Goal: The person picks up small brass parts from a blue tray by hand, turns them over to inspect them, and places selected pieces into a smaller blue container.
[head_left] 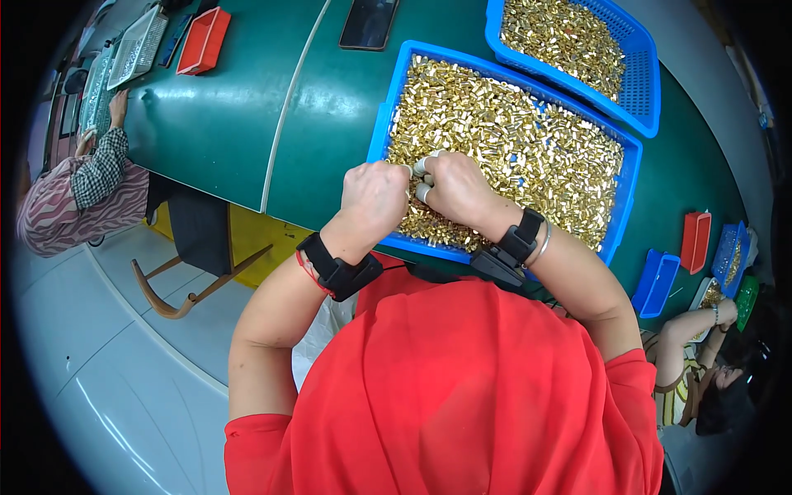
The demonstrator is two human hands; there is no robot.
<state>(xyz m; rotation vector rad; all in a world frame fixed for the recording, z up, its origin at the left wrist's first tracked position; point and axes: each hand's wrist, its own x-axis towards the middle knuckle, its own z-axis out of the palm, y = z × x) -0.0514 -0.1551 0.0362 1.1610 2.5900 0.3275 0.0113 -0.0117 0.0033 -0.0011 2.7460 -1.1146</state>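
A large blue basket (634, 177) is filled with small gold-coloured metal pieces (511, 124). Over its near left corner my left hand (375, 196) is closed, its knuckles up and its fingertips mostly hidden. Beside it, nearly touching, my right hand (459, 191) is closed too, with pale covers on some fingertips. The two hands meet fingertip to fingertip just above the pieces. Whatever lies between the fingers is hidden or too small to name.
A second blue basket (639, 78) of similar pieces stands behind. A dark phone (369, 23) and a red tray (204, 41) lie on the green table (198, 124). Co-workers sit far left and lower right, near small blue (656, 283) and red trays (695, 242). An armchair (198, 239) stands left.
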